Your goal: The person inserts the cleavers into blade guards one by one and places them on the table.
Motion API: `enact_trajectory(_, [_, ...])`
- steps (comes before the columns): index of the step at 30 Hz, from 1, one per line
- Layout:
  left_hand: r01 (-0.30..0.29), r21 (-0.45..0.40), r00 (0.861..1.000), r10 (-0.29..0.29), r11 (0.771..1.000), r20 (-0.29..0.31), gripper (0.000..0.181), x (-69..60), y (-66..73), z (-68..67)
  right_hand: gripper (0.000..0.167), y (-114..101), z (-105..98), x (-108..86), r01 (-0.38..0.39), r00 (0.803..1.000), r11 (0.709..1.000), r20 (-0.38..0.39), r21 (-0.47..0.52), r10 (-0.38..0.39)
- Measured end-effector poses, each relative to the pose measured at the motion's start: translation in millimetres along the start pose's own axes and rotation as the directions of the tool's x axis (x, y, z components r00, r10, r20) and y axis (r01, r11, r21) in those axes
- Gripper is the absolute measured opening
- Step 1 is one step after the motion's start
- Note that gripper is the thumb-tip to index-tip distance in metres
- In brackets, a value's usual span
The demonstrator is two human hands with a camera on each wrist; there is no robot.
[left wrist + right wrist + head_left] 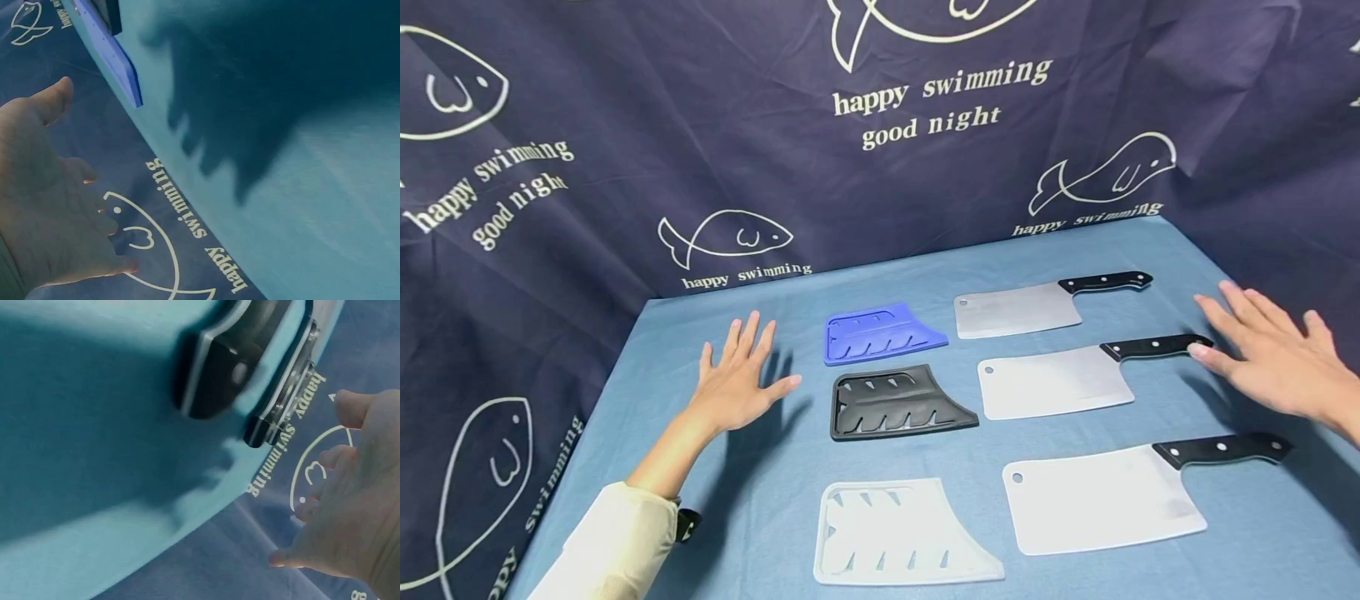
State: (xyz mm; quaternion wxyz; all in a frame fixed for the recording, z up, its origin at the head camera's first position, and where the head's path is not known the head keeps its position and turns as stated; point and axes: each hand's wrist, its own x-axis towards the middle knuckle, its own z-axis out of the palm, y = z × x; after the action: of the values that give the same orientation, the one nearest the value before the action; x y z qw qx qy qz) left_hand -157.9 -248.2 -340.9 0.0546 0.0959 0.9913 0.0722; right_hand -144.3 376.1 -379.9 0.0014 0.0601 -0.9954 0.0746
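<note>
Fingers spread, my left hand (736,385) hovers over the left part of the table, holding nothing; the black blade cover (895,403) lies to its right. My right hand (1273,354), also spread and holding nothing, hovers at the right by the handle of the middle cleaver (1056,383). Behind that lies another cleaver (1018,310), and a third cleaver (1097,500) lies in front, all with black handles pointing right. A blue blade cover (880,333) lies at the back and a white blade cover (902,533) in front, in a column left of the blades.
Blue cloth (730,508) covers the table. A dark navy curtain (737,150) printed with white fish and lettering hangs behind and at both sides. The left wrist view shows the hand's shadow on the cloth.
</note>
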Motion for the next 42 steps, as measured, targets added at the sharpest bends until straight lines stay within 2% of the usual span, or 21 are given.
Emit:
enact_trajectory(5, [0.001,-0.007,1.000,-0.001,1.000,0.016,0.091,13.1,7.0,-7.1,0.075,-2,-6,11.7,0.017,1.000,1.000,-0.012,0.016,-0.017])
enact_trajectory(11, [-0.009,-0.012,0.996,0.010,1.000,0.089,0.092,33.7,19.5,-15.6,0.077,-10,-12,30.3,0.037,0.999,0.999,0.015,0.038,-0.038])
enact_trajectory(16, [-0.024,-0.059,0.987,0.033,0.998,0.156,0.095,51.0,29.1,-18.3,0.080,-16,-18,45.6,0.075,0.995,0.994,0.063,0.085,-0.081])
enact_trajectory(19, [-0.032,-0.084,0.981,0.047,0.996,0.188,0.097,60.2,32.5,-16.9,0.081,-20,-22,54.7,0.090,0.990,0.989,0.097,0.114,-0.101])
enact_trajectory(23, [-0.046,-0.120,0.978,0.069,0.992,0.198,0.098,71.8,35.3,-12.9,0.083,-24,-23,66.4,0.081,0.987,0.991,0.133,0.107,-0.095])
enact_trajectory(29, [-0.086,-0.161,0.972,0.118,0.983,0.204,0.099,86.5,36.8,-7.9,0.080,-30,-23,81.4,0.090,0.987,0.993,0.129,0.081,-0.100])
enact_trajectory(35, [-0.115,-0.141,0.965,0.144,0.983,0.219,0.101,97.5,40.7,-3.4,0.081,-37,-21,96.1,0.091,0.983,0.993,0.152,0.079,-0.102])
enact_trajectory(42, [-0.136,-0.113,0.951,0.162,0.984,0.264,0.102,110.6,53.2,7.1,0.079,-45,-18,113.6,0.086,0.975,0.994,0.201,0.062,-0.097])
